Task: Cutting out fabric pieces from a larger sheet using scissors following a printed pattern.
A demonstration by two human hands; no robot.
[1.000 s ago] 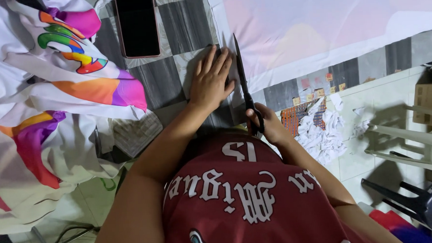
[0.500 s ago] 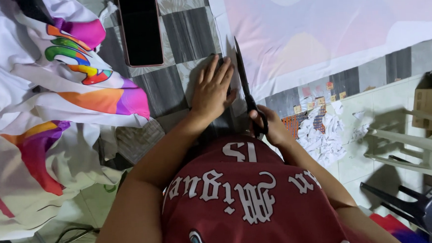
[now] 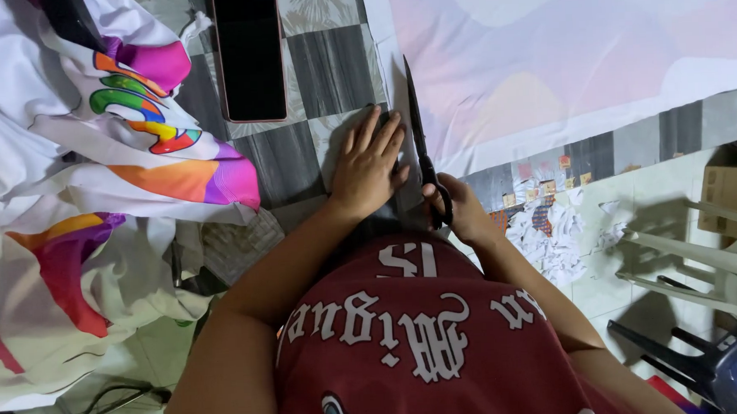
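Black scissors (image 3: 422, 151) are being gripped by the right hand (image 3: 461, 209); left of them, the white fabric (image 3: 561, 66) is being flattened by the open left hand (image 3: 368, 161), whose fingertips risk being nicked.

Dark phone screen (image 3: 249, 53), rectangular, on checkered floor; brown cardboard box (image 3: 734, 199) far right.

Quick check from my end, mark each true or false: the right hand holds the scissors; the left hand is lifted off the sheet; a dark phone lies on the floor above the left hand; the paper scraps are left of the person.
1. The right hand holds the scissors. True.
2. The left hand is lifted off the sheet. False: it lies flat, pressing the edge of the pale printed sheet.
3. A dark phone lies on the floor above the left hand. True.
4. The paper scraps are left of the person. False: they lie to the right.
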